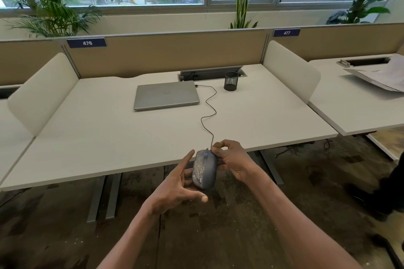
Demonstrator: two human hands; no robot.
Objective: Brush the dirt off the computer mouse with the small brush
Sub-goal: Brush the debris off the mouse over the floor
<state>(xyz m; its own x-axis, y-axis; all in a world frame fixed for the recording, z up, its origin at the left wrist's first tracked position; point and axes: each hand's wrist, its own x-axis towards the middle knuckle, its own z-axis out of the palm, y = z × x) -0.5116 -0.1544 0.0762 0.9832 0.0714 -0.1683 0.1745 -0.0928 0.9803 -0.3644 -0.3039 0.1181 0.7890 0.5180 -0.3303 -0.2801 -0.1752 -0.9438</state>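
Observation:
A grey-blue wired computer mouse (pixel 205 170) is held in the air just in front of the white desk's (pixel 109 137) front edge. Pale specks of dirt cover its left side. My left hand (pixel 175 190) cradles the mouse from below and from the left, with the index finger stretched out and the thumb apart. My right hand (pixel 234 159) is pinched at the mouse's front right. A tan end of the small brush (pixel 217 143) shows between its fingertips, and the rest of the brush is hidden. The mouse cable (pixel 208 105) runs back across the desk.
A closed silver laptop (pixel 166 95) lies at the back middle of the desk. A black mesh pen cup (pixel 231 81) stands to its right beside the cable tray. White side dividers (pixel 290 72) flank the desk. A dark-clothed person (pixel 389 192) is at the right on the floor side.

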